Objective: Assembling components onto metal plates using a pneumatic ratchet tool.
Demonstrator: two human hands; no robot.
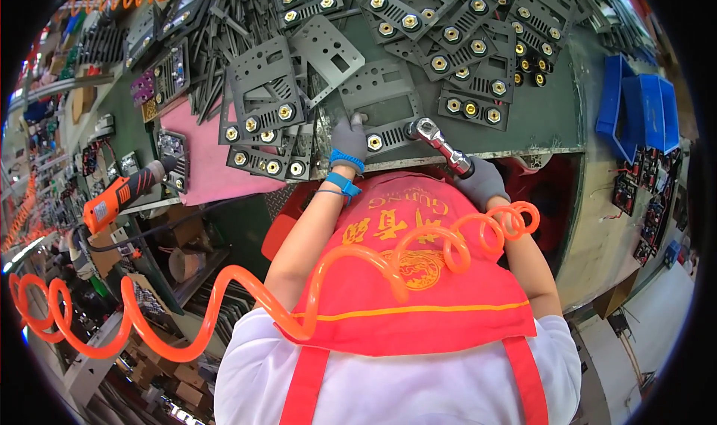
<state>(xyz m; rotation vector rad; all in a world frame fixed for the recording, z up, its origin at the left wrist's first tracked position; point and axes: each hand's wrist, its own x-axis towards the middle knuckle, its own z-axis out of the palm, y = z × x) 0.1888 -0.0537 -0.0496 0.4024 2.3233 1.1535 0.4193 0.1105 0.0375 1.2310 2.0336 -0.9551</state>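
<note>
My left hand (349,139), in a grey glove with a blue wristband, grips the near left edge of a dark metal plate (366,89) with its thumb on top. The plate lies at the table's front edge and has cut-out windows, slots and a brass-centred hex nut (375,143). My gloved right hand (485,180) is wrapped round the handle of a silver ratchet wrench (447,153). The wrench's head rests over the plate's near right corner and hides what lies under it.
Stacked plates with hex fittings (261,81) fill the table left, with more plates (478,48) far right. Blue bins (650,111) stand right. An orange power tool (112,202) lies left. An orange coiled hose (224,290) crosses before my red apron (418,320).
</note>
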